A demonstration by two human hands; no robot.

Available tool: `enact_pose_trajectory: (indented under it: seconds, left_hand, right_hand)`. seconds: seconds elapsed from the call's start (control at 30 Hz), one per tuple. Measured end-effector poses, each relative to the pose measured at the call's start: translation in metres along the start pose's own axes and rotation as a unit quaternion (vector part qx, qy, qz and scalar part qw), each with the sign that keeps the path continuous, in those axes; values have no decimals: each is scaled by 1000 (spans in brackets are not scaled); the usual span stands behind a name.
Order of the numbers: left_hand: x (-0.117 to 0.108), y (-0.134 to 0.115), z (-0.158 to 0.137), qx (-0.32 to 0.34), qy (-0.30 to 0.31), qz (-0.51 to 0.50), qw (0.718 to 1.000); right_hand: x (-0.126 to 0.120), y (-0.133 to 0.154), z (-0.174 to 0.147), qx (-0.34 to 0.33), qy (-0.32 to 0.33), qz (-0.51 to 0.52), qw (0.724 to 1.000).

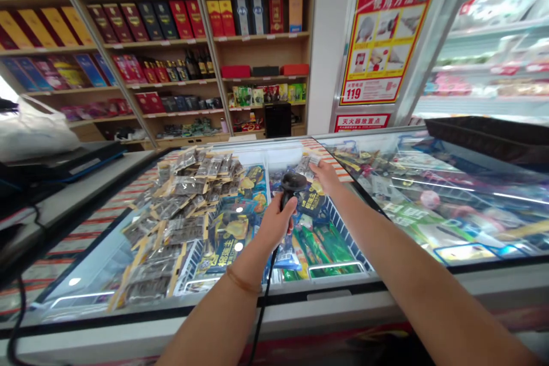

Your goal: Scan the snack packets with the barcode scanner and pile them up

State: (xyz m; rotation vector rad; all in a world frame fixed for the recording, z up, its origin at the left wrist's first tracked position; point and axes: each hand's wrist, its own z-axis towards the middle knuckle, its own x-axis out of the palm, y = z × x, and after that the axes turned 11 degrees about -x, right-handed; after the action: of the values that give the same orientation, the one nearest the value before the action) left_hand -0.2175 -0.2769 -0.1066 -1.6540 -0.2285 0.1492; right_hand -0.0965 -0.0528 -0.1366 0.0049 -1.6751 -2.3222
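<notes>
Left fingers [290, 207] wrap the scanner [294, 182]; right fingers [319, 169] seemingly pinch a packet [305, 165] just ahead.

On the chest freezer [128, 329], left: packets [189, 186]; right of these, in the left hand [277, 220], barcode scanner [294, 181]; behind, shelves [266, 36] of boxes [132, 22].

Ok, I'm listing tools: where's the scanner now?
The scanner is mid-picture in the head view, in the left hand over the freezer, lower-left of the packet by the right hand.
</notes>
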Motion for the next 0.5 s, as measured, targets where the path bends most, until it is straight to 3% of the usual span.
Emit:
enact_pose_trajectory:
  seconds: [0.17,0.5]
  left_hand:
    - [5,2,0,-1,24,14,1000]
    - [6,-4,-4,-4,35,17,999]
  right_hand:
    - [-3,2,0,15,1,75,997]
    - [-2,4,-2,28,-9,77,997]
